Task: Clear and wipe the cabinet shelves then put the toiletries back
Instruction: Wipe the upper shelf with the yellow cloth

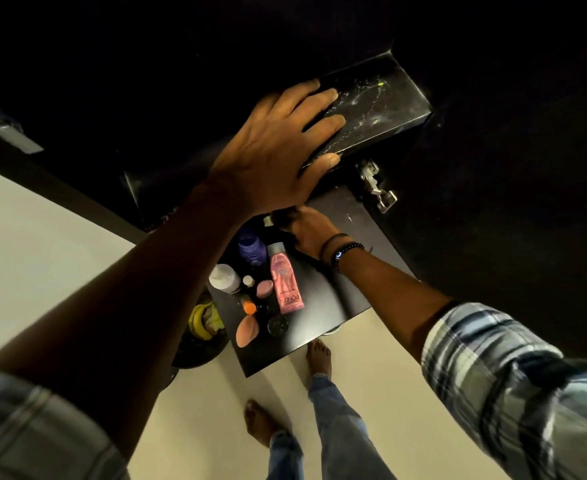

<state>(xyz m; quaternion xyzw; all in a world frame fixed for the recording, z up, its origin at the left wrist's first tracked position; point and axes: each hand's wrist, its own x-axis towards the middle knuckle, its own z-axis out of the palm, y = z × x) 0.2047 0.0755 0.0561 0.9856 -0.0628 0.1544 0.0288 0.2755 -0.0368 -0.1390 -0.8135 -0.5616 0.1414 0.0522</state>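
- left hand point(271, 150) spread wide, flat, fingers point(319, 98) on the upper shelf point(389, 102), thumb hooked over its front edge; holds nothing visible, no cloth seen under the palm
- shelf past the fingertips is bare but streaked with pale and yellowish smears, so clearing looks done here and wiping not
- right hand point(309, 233) lower, below the left wrist, reaching onto the lower shelf point(354, 220); fingertips tucked under the left hand, curled around something dark, cannot tell what, or whether it is really gripped
- toiletries below and left of the right hand, grouped on a dark table point(319, 320): pink Pond's tube point(285, 282), blue bottle point(252, 249), white bottle point(224, 277), small jars and an orange cap beside them, none on the shelves
- to do it well: bring a cloth up, press flat, pull strokes from the back corner toward the front edge, go over the yellow streaks twice, keep the thumb bracing the edge
- hard to see: cabinet interior nearly black, back wall and left end of both shelves lost in dark
- hinge point(376, 185) just right of the left thumb, door itself unclear
- bowl with bananas left of the table, half hidden
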